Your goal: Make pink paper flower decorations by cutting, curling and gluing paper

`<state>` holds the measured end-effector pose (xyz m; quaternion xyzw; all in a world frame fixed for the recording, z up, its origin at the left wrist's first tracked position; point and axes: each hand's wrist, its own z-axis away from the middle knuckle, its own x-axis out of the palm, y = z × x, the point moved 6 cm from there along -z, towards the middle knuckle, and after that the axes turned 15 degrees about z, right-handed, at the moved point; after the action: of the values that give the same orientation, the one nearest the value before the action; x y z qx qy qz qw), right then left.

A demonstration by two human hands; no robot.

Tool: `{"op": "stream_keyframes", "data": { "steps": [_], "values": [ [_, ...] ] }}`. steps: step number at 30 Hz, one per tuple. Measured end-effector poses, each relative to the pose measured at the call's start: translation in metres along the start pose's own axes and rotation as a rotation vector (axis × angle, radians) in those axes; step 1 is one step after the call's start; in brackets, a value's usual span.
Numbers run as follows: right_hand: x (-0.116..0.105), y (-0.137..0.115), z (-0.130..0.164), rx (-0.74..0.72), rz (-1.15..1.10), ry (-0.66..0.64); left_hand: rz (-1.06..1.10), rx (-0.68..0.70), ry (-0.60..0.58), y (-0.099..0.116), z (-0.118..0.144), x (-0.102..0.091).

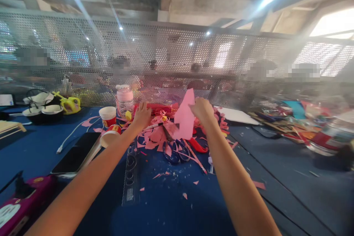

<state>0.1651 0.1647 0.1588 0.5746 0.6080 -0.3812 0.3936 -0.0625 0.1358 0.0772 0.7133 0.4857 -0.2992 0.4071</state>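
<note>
Nearest the person, at 6 o'clock: blue mat (171,206) w/ small pink scraps scattered on it. At 8 o'clock, a magenta device (19,202) at the table edge. Beside the left forearm, a dark stencil ruler (129,177) lies flat, long axis running near to far. At 9 o'clock from it, a black phone (77,153) lies face up, w/ a white cable (69,136) just beyond.

Mid-table, approx. centre: blue-handled scissors (175,151) rest flat on the mat, handles toward the person, just below the scrap pile (157,136) of pink and red paper cuttings.

Left hand (142,114): palm down on the far-left part of the pile, fingers curled over cuttings; can't tell whether it grips any single item. Two paper cups (108,116) stand at its 9 o'clock; a clear jar (125,99) w/ pink lid at its 11 o'clock.

Right hand (203,110): closed on the pink paper sheet (184,116), pinching its right edge. The sheet is held upright above the pile, pointed end up, between the two hands.

Far field: at 10 o'clock, black bowls (44,112) and a yellow tool (70,105). At 2 o'clock, a white sheet (238,116) and mixed craft clutter (293,121), blurred. Perforated metal screen (177,55) closes off the back of the table.
</note>
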Motion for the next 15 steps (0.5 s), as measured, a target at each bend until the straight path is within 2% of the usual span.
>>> {"op": "stream_keyframes", "data": {
  "steps": [3,5,7,11,15],
  "values": [
    [-0.030,0.013,0.001,0.087,-0.069,0.139,0.001,0.001,0.078,-0.015,-0.006,-0.010],
    [-0.049,0.024,0.003,0.147,-0.246,0.313,0.024,0.021,0.063,-0.024,-0.009,-0.009],
    [-0.060,0.034,0.005,0.192,-0.426,0.418,0.061,0.041,0.031,-0.029,-0.011,-0.005],
    [-0.058,0.045,0.003,0.237,-0.726,0.372,0.148,0.039,0.044,-0.031,-0.015,-0.002],
    [-0.037,0.047,-0.012,0.217,-0.891,0.265,0.247,0.008,0.171,-0.031,-0.021,-0.020]
  ]
}}
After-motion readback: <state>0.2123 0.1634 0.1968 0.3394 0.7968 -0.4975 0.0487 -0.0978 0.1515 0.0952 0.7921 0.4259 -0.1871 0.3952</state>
